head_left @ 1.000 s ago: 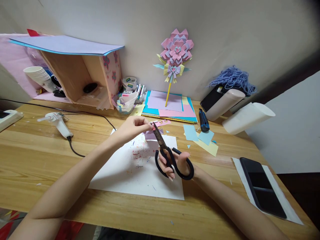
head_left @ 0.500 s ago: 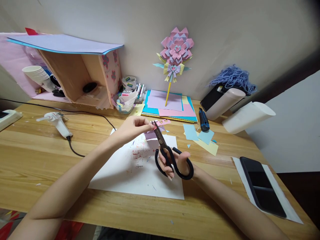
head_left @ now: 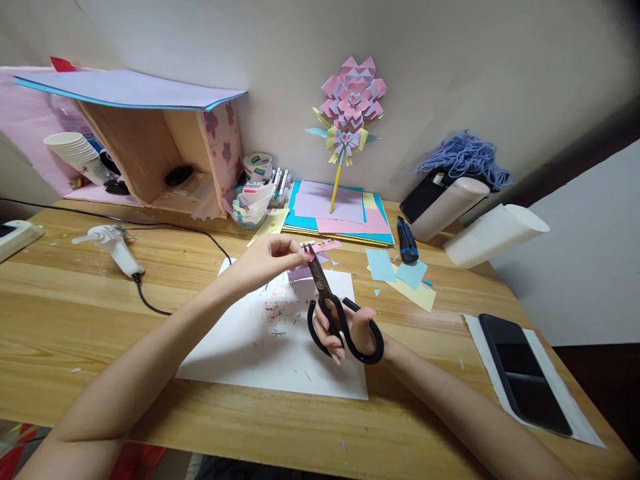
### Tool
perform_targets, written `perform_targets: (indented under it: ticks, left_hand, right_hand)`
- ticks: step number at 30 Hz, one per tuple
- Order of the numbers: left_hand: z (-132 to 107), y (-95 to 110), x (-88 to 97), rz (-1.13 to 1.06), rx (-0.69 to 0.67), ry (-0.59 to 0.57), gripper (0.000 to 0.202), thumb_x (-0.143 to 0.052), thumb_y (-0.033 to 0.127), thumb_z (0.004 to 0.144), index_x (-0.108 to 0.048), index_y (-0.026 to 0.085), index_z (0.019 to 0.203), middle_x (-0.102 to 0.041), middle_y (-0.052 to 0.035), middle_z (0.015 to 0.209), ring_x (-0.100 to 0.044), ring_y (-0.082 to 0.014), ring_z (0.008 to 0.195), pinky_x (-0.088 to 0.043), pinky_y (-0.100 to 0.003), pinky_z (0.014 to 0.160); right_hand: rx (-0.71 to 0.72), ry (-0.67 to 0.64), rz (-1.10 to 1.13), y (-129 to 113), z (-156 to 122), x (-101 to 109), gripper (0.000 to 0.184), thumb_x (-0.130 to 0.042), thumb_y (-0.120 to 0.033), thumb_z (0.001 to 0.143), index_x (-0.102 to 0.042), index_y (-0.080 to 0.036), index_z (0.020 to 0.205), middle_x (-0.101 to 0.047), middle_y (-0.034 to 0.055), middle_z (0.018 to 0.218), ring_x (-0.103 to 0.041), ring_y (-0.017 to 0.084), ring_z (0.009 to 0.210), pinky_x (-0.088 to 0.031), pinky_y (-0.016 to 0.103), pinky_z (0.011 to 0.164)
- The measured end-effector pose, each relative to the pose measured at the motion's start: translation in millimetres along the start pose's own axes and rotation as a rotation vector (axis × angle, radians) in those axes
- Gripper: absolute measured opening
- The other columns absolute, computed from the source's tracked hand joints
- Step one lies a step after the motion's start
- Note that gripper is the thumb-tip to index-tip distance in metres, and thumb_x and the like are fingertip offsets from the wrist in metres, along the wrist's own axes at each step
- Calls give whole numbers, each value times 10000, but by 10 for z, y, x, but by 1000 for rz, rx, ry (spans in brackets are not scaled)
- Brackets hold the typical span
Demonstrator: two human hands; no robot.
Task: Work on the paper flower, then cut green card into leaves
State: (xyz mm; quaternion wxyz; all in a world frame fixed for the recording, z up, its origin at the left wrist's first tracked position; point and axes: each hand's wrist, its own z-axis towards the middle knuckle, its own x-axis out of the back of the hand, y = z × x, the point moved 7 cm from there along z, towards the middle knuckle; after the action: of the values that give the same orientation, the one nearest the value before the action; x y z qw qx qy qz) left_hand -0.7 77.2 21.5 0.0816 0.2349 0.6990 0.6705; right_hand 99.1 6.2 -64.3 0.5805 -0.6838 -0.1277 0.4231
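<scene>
Moderate, soft light, looks overhead: diffuse shadows sit on the white paper (head_left: 235, 353) under the left hand (head_left: 273, 257) and right hand (head_left: 345, 330). Pale glare streak on the phone (head_left: 525, 373) right of the right hand; pink scrap (head_left: 309, 257) at the left hand reads soft. Wide-angle stretch on both forearms (head_left: 150, 360), dark corner far beyond the right hand.

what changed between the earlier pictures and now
The right hand and the black-handled metal scissors shifted slightly left and toward the person. Nothing was taken or let go: the left hand still pinches the small pink paper piece; the rest looks unmoved.
</scene>
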Motion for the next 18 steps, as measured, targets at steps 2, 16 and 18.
perform_targets:
  ticks: [2, 16, 18]
  left_hand:
    - [1, 10, 0, 2, -3, 0, 264, -622, 357, 685, -505, 146, 577, -477, 30, 585, -420, -85, 557, -296, -221, 526]
    - [-3, 43, -13, 7, -10, -22, 261, -595, 379, 676, -504, 155, 579, -520, 18, 606, -476, -111, 619, -339, -238, 590]
    - [-1, 41, -2, 23, -5, -11, 248, -591, 373, 676, -514, 152, 592, -514, 16, 605, -468, -109, 607, -335, -237, 579]
  right_hand:
    - [7, 2, 2, 9, -1, 5, 698, -374, -842, 498, -395, -182, 726, -399, -92, 467, -342, 34, 282, -386, 192, 296]
    - [-64, -19, 87, 56, 3, 18, 682, -490, -807, 456, -407, -180, 711, -419, -95, 458, -345, 32, 271, -393, 190, 283]
    - [-71, -21, 87, 57, 1, 18, 684, -494, -805, 450, -407, -180, 711, -422, -95, 458, -346, 33, 270, -393, 191, 284]
